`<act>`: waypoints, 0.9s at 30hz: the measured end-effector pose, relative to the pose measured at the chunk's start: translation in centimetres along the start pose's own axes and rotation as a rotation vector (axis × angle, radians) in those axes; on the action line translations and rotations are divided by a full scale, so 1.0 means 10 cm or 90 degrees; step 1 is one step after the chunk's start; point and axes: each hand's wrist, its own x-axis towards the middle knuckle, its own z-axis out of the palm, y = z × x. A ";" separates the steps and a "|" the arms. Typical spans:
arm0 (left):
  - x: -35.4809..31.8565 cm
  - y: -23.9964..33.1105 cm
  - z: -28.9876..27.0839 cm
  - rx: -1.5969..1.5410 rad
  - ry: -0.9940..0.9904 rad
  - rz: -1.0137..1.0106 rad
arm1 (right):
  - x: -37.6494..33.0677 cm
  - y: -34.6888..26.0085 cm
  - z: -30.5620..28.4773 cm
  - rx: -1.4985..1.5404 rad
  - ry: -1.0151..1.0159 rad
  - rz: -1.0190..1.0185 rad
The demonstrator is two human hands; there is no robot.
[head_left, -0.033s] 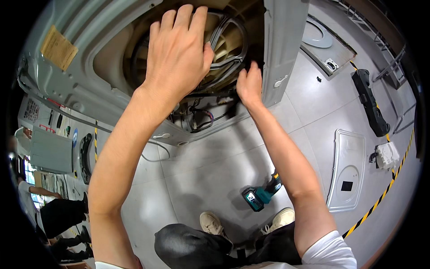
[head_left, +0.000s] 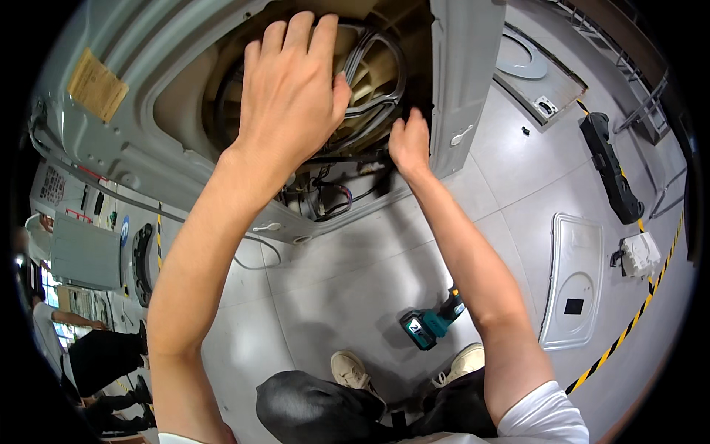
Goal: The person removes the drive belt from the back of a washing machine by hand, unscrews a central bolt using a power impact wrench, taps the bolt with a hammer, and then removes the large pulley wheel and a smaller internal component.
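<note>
A washing machine's grey metal cabinet (head_left: 170,55) fills the upper left, its large opening exposing a pale plastic tub and a spoked pulley wheel (head_left: 400,70). My left hand (head_left: 292,96) lies across the wheel, fingers stretched toward its upper rim and thumb apart. My right hand (head_left: 410,144) is inside the opening's right side, beside the wheel's lower right rim. Its fingers are bent and partly hidden; what they grip, if anything, cannot be made out. Below the wheel, coloured wires (head_left: 340,194) show in the cabinet's base.
A teal and black cordless power tool (head_left: 427,325) lies on the floor near my shoes. To the right are a grey panel (head_left: 577,259), a white part (head_left: 638,255) and a long black piece (head_left: 611,170). A cable (head_left: 259,265) loops below the cabinet. People stand far left.
My right hand has shifted slightly down and left beside the wheel. My left hand stays across the wheel, almost unmoved.
</note>
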 end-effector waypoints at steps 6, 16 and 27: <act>0.00 0.00 -0.02 0.002 -0.005 0.003 | 0.00 0.22 0.17 0.025 0.075 0.030; -0.11 -0.07 -0.11 0.002 -0.014 -0.039 | 0.00 0.05 0.05 0.079 0.061 0.050; -0.14 0.04 -0.11 -0.018 0.004 0.073 | 0.01 -0.19 -0.01 0.170 0.079 0.037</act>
